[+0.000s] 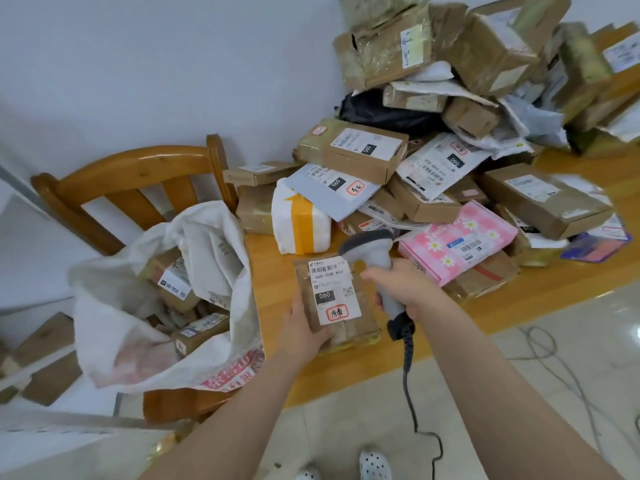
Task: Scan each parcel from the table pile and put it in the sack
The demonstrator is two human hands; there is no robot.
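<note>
Left hand (304, 325) grips a brown parcel (334, 292) label-up at the counter (346, 370) edge. The right hand (403, 285) clasps a scanner (369, 245) aimed at its barcode. The open sack (207, 237) sits on a chair (131, 168) beside the pile (433, 168).

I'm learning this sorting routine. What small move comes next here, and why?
Probably tip the scanner in the right hand onto the barcode of the brown parcel the left hand holds label-up; the open sack waits beside it.

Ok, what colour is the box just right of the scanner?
The box is pink with white daisies; head view.
</note>
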